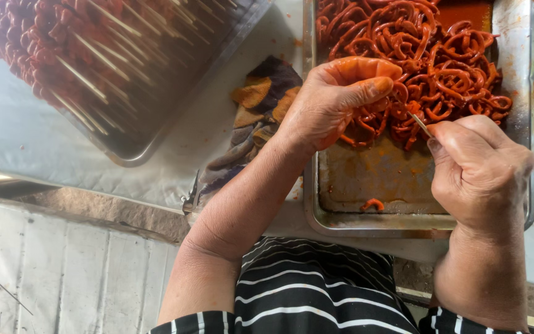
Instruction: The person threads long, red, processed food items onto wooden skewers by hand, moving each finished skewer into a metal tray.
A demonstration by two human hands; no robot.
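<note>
My left hand (335,99) is closed on red, sauce-coated curled strips of meat (440,68) at the near edge of the pile in a metal tray (372,179). My right hand (480,173) pinches a thin wooden skewer (419,122), whose tip points up-left into the strips held by my left hand. One loose strip (373,203) lies alone on the tray's bare, sauce-stained bottom.
A second metal tray (137,145) at the upper left holds several finished skewers (88,55) of red meat. A stained cloth (258,117) lies between the two trays on the pale table covering (13,136). Pale floorboards (63,272) show below the table edge.
</note>
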